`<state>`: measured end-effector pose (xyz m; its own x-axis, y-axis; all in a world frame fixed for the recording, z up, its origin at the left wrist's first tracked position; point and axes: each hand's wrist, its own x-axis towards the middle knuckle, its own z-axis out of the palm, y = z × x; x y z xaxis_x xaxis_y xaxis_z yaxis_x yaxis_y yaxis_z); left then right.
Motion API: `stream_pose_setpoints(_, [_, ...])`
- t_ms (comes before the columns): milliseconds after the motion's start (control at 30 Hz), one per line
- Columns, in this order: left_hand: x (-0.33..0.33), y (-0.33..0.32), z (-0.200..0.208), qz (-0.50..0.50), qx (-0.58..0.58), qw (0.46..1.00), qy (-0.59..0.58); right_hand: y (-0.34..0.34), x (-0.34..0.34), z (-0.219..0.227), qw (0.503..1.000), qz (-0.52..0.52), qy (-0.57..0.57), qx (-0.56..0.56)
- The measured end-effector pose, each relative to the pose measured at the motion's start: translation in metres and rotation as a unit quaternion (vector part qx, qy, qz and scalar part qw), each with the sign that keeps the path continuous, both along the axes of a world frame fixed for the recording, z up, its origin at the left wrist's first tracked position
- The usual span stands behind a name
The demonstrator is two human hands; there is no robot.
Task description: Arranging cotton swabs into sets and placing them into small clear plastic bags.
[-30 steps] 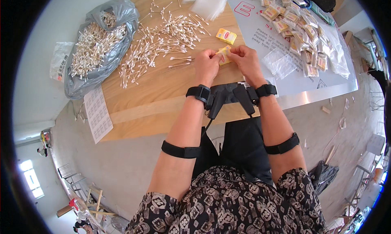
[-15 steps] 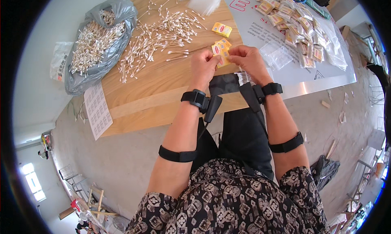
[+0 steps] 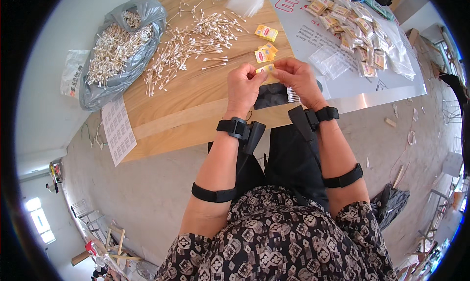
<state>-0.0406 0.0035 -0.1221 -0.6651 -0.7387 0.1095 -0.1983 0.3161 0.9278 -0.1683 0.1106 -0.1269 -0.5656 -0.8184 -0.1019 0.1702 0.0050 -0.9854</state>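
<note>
Between the fingertips of both hands I hold a small yellow printed card (image 3: 266, 69) above the table. My left hand (image 3: 243, 85) pinches its left side, and my right hand (image 3: 296, 79) pinches the right side. Just beyond my fingers lie several loose yellow cards (image 3: 265, 53), with a neat stack of yellow cards (image 3: 266, 33) farther back. Below my hands is a dark pouch or sheet (image 3: 270, 96). A row of cotton swabs (image 3: 293, 95) lies at its right end, partly under my right hand.
Loose cotton swabs (image 3: 196, 41) spread over the wooden table (image 3: 181, 114). A grey plastic bag (image 3: 120, 53) full of swabs stands at the left, near a printed label sheet (image 3: 119, 130). Clear packets (image 3: 357, 29) pile up on the silver sheet (image 3: 391, 87); empty clear bags (image 3: 329, 63) lie nearer.
Both hands have drawn slightly nearer to me with one yellow card, away from the loose cards, which now lie uncovered on the table.
</note>
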Motion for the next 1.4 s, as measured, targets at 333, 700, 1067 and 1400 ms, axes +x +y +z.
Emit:
stream_pose_setpoints(333, [0.001,0.022,0.024,-0.016,0.186,0.963,0.195,0.012,0.001,-0.002,0.993,-0.007,-0.069,-0.092])
stream_pose_setpoints(700, [-0.012,0.025,0.013,0.007,0.228,0.972,-0.053,0.029,-0.035,-0.019,0.97,-0.174,0.152,0.073])
stream_pose_setpoints(1067, [-0.026,0.04,-0.019,0.017,0.17,0.975,-0.141,0.07,-0.042,-0.066,0.927,-0.256,0.153,0.229])
stream_pose_setpoints(1400, [-0.038,0.046,-0.033,-0.005,0.079,0.978,-0.195,0.068,-0.029,-0.043,0.967,-0.212,-0.07,0.12])
